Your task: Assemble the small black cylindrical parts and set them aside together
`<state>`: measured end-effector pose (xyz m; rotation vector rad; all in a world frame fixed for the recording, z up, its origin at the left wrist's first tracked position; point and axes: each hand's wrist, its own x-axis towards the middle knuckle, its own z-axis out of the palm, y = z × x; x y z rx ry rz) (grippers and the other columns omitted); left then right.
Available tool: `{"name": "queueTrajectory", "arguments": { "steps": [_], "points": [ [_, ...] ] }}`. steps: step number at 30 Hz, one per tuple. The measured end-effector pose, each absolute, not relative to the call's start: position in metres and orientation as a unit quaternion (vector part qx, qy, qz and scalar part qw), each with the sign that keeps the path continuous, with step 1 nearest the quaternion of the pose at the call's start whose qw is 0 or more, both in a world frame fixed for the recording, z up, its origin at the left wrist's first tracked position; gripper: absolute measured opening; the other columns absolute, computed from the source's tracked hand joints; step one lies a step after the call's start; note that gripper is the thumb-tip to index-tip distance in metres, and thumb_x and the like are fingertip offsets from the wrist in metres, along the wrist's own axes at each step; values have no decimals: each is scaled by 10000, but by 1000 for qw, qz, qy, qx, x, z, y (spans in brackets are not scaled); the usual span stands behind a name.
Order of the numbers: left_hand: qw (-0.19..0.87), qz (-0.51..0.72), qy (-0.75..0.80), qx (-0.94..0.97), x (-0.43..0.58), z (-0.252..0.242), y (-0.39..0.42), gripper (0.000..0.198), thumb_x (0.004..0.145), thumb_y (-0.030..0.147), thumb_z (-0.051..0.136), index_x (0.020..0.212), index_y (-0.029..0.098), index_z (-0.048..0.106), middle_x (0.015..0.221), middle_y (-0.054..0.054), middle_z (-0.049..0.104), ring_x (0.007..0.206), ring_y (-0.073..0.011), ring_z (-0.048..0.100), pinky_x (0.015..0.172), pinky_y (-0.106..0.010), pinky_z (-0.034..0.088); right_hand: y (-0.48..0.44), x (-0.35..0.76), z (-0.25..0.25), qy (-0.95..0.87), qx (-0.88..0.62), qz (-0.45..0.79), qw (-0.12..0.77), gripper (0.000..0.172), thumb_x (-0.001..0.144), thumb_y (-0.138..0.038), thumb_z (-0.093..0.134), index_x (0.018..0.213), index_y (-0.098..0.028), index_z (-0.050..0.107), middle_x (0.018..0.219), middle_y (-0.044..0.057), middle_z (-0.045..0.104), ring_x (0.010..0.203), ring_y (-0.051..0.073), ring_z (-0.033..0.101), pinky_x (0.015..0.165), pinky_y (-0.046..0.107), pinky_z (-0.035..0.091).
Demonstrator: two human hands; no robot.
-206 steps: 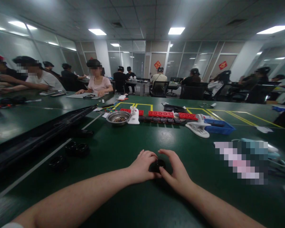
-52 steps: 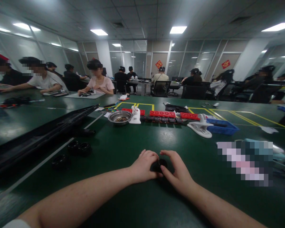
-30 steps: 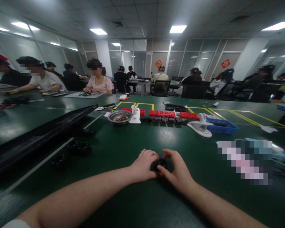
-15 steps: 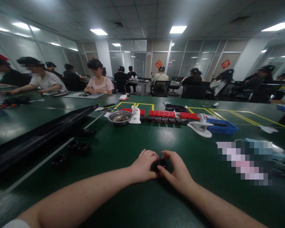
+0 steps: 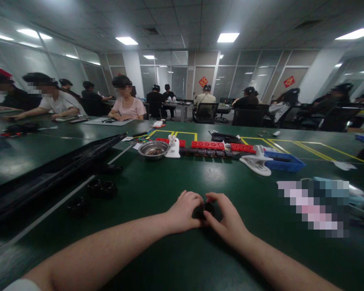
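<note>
Both my hands meet on the green table (image 5: 176, 178), close in front of me. My left hand (image 5: 182, 211) is curled, its fingers closed against a small round black part (image 5: 204, 210). My right hand (image 5: 227, 218) pinches the same part from the right with thumb and fingertips. Most of the part is hidden between the two hands.
Several black rings (image 5: 101, 188) lie to the left beside a long black tray (image 5: 48, 171). Farther back are a metal bowl (image 5: 153, 149), a white holder (image 5: 172, 147), red blocks (image 5: 208, 145), a white clip (image 5: 256, 163) and a blue bin (image 5: 283, 161). People sit at tables beyond.
Almost nothing differs. My right fingers have shifted slightly on the black part; both hands stay in the same place.
</note>
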<state>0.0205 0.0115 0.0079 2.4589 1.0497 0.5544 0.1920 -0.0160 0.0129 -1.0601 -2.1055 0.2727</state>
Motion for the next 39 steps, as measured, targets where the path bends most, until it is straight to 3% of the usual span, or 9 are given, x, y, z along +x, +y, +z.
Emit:
{"name": "queueTrajectory", "arguments": {
  "steps": [5,12,19,26,30,34,39],
  "points": [
    [207,195,379,881,21,8,12,432,650,402,645,1005,181,537,1070,-61,519,1051,-243,433,989,-473,235,-17,192,16,-838,-375,114,380,400,729,-138,476,1115,-205,396,1025,83,535,950,214,514,818,396,440],
    [210,195,382,879,21,8,10,379,651,393,643,962,197,549,1066,-51,520,1050,-242,434,991,-470,230,-15,192,13,-809,-437,96,381,339,720,-211,551,1040,-194,441,896,65,555,842,215,541,744,392,465],
    [212,193,383,878,21,7,11,426,649,409,643,998,190,538,1082,-58,516,1064,-248,423,999,-481,210,-17,193,15,-831,-388,101,385,404,718,-145,493,1110,-195,408,1005,82,549,939,217,523,812,398,444],
    [209,192,383,879,21,7,11,382,659,404,632,968,195,551,1072,-51,518,1060,-240,428,999,-472,215,-14,192,13,-816,-434,101,369,317,724,-203,539,1028,-195,449,888,63,563,832,210,549,744,391,469],
    [215,191,383,878,21,7,11,448,654,399,637,1037,195,527,1087,-59,514,1065,-243,427,1004,-485,200,-16,192,15,-837,-386,117,369,360,721,-126,468,1070,-207,428,970,66,560,894,200,541,780,372,462],
    [215,194,380,878,21,7,11,418,649,401,645,998,196,543,1084,-58,517,1070,-248,424,1001,-483,205,-16,193,14,-825,-402,98,384,398,720,-155,492,1106,-196,406,1026,88,540,958,224,517,824,410,439],
    [213,197,384,877,21,9,10,385,651,391,646,969,195,553,1068,-53,523,1054,-242,434,994,-467,226,-14,192,12,-808,-445,92,375,352,723,-213,548,1055,-187,435,916,71,554,858,216,538,760,400,460]
  ]
}}
